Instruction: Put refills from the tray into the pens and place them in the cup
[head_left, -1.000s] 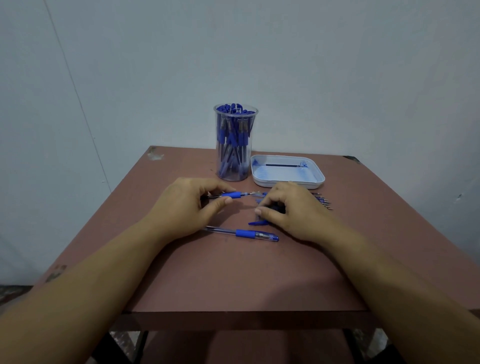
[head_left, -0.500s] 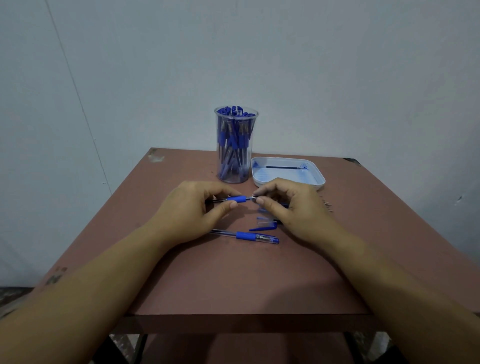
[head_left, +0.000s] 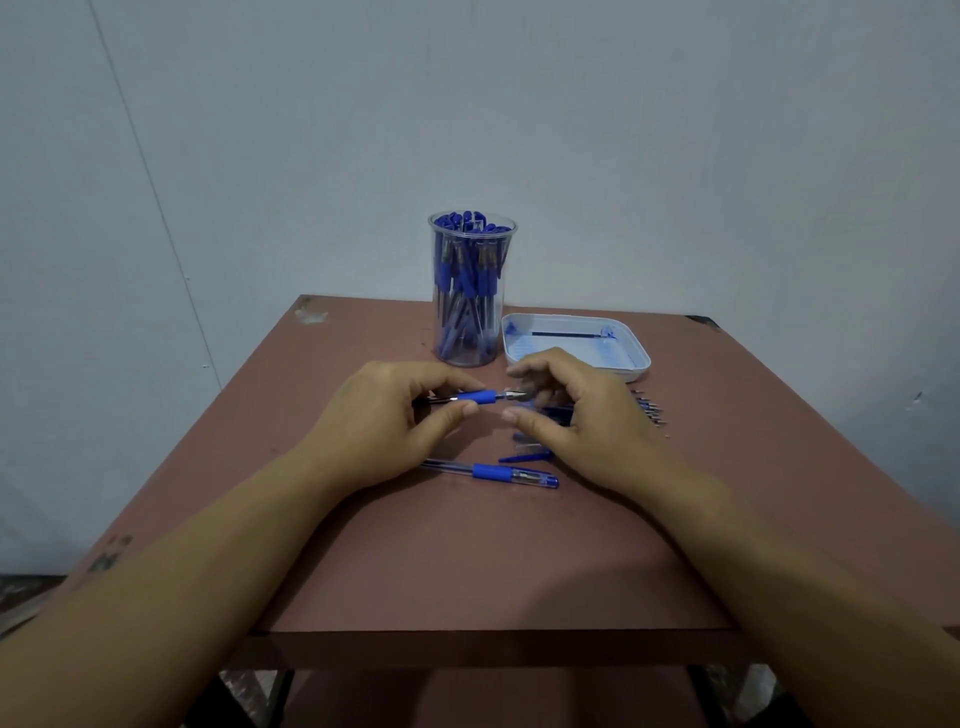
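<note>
Pen assembly, head view. You are holding 1 pen level above the table, between your 2 hands and just in front of the cup, which is packed with blue pens. Your left hand is pinching the blue rubber grip between thumb and forefinger. Your right hand is curling its fingers round the metal tip cone, apparently seating or turning it. The pen is probably light and stiff, with a smooth clear barrel, so the rubber sleeve is offering the surest hold. The fine tip is likely to suffer if you are forcing it off-axis. 1 refill is lying in the tray beside the cup. A 2nd pen and a loose blue cap are lying nearer you.
</note>
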